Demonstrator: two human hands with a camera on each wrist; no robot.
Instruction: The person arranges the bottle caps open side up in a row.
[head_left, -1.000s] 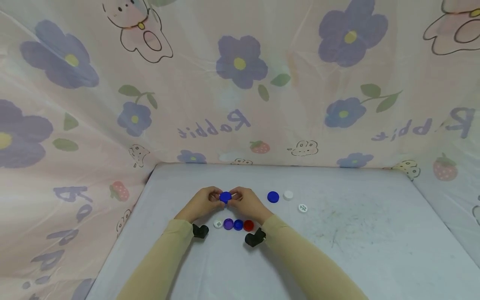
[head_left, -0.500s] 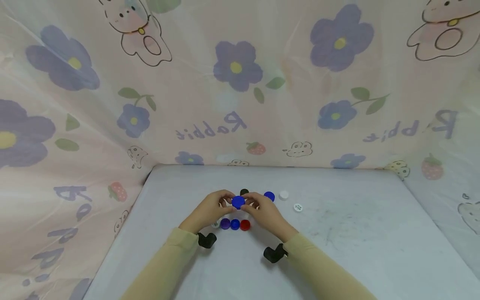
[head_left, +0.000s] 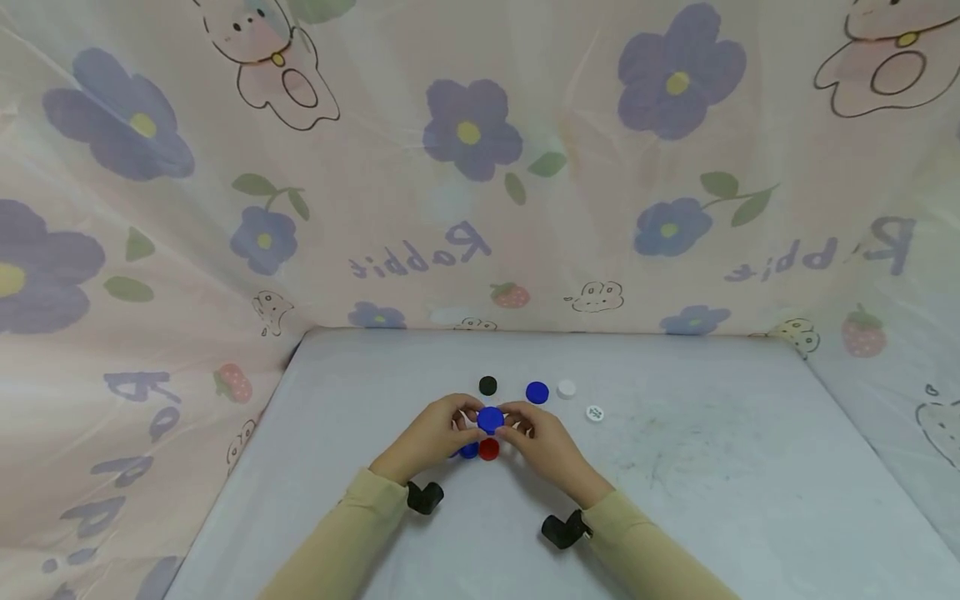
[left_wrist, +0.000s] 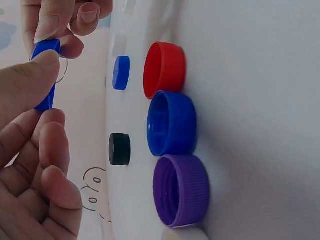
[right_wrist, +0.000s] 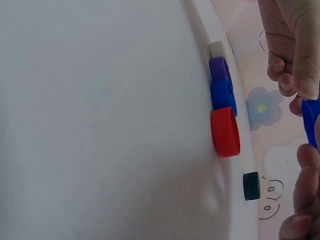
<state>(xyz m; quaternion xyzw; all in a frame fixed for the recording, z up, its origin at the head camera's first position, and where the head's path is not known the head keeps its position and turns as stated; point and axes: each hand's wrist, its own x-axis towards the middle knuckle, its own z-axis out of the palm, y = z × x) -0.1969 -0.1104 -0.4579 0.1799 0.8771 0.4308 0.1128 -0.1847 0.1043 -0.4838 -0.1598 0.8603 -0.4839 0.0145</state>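
A blue bottle cap [head_left: 491,419] is pinched at its two sides between my left hand [head_left: 429,440] and my right hand [head_left: 551,450], raised above the table. Below it stands a touching row: a red cap [left_wrist: 166,70], a smaller blue cap [left_wrist: 175,123] and a purple cap [left_wrist: 186,190], open sides up. A white cap [right_wrist: 216,49] sits at the purple end. In the head view my left hand hides the purple and white caps. Beyond my fingers lies a black cap [head_left: 488,386].
Behind my right hand are another blue cap [head_left: 537,392], a plain white cap [head_left: 566,389] and a white cap with a printed mark [head_left: 595,413]. A patterned curtain [head_left: 420,208] borders the white table [head_left: 712,500] at the back and sides.
Both hands have carried the blue cap to the right and closer to me, over the row. The black cap behind them has come into sight. The head view shifted slightly.
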